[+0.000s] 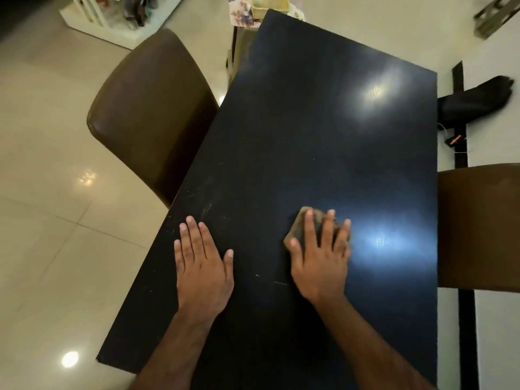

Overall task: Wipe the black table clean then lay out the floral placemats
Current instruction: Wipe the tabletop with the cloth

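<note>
I judge wiping is underway: my right grip (319,257), fingers spread flat, presses a cloth (297,230) on the black table (309,122). My left grip (202,266) lies flat beside it, smudges (206,209) just ahead. The floral placemats (239,9) sit far beyond, not yet laid.

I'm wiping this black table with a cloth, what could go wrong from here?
The left hand lies flat on the glossy table, so it may leave fresh prints. The smudges by the left edge sit away from the cloth under the right hand and could get missed.
</note>
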Demonstrator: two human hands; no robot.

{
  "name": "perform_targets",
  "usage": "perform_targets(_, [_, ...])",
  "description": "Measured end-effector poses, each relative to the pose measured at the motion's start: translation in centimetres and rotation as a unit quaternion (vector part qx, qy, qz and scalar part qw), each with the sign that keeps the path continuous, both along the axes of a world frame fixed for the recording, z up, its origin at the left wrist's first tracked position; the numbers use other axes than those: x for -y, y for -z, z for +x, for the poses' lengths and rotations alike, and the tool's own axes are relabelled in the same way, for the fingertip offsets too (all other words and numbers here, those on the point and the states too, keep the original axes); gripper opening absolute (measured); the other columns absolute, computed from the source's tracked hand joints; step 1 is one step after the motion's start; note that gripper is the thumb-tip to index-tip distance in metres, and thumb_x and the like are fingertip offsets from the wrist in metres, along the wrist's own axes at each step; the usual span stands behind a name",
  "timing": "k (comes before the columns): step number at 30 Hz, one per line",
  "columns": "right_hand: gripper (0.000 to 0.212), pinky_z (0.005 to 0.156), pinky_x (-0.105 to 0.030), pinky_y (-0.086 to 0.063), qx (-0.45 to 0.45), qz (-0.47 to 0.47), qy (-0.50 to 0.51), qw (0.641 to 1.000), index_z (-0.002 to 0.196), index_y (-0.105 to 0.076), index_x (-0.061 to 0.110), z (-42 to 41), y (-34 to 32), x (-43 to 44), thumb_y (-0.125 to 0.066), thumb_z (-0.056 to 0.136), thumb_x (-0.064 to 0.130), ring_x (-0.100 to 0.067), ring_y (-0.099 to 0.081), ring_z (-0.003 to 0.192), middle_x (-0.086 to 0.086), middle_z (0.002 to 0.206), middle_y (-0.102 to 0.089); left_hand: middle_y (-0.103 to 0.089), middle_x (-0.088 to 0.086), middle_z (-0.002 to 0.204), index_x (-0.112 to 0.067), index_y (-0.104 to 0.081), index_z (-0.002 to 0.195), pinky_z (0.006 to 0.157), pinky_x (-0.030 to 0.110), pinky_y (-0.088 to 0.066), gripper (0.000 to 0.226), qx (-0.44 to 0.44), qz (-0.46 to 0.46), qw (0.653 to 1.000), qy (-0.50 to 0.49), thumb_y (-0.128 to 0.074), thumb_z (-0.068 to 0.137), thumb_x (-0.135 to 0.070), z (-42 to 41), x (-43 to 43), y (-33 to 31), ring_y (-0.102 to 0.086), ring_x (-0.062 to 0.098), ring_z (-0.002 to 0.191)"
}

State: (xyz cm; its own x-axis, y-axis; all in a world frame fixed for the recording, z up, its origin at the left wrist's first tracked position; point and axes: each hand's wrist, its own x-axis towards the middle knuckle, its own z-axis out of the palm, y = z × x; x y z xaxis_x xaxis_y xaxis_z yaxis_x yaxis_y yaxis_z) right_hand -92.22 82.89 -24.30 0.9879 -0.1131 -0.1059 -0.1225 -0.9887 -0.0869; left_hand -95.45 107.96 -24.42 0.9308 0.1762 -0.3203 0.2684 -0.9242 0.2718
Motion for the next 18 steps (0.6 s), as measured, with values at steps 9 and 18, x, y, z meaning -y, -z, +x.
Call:
perform_targets(9, [0.071,0.133,-0.063,-0.016,0.023,0.007,0.050,0.998,0.177,-0.019,0.036,20.1,0.1,-1.7,-0.028,0.113,0.065,-0.053,-0.007,0.168,-0.016,0.184,-0.016,0.023,0.018,0.183,-0.005,0.013,0.173,0.135,0.050,0.005,0.088,0.036,0.058,0.998,0.009,-0.008,0.112,-0.064,-0.2,-0.1,2.1,0.017,0.035,0.170])
perform_targets(18, [0.082,0.128,-0.067,-0.020,-0.007,0.062,-0.210,0.976,0.177,-0.002,0.041,-0.3,0.0,-6.6,-0.037,0.109,0.069,-0.044,0.003,0.171,-0.005,0.187,0.000,0.032,0.010,0.180,-0.010,0.015,0.174,0.137,0.048,0.009,0.086,-0.003,0.003,1.000,-0.005,-0.034,0.115,-0.048,-1.2,-0.7,0.5,0.029,0.027,0.167])
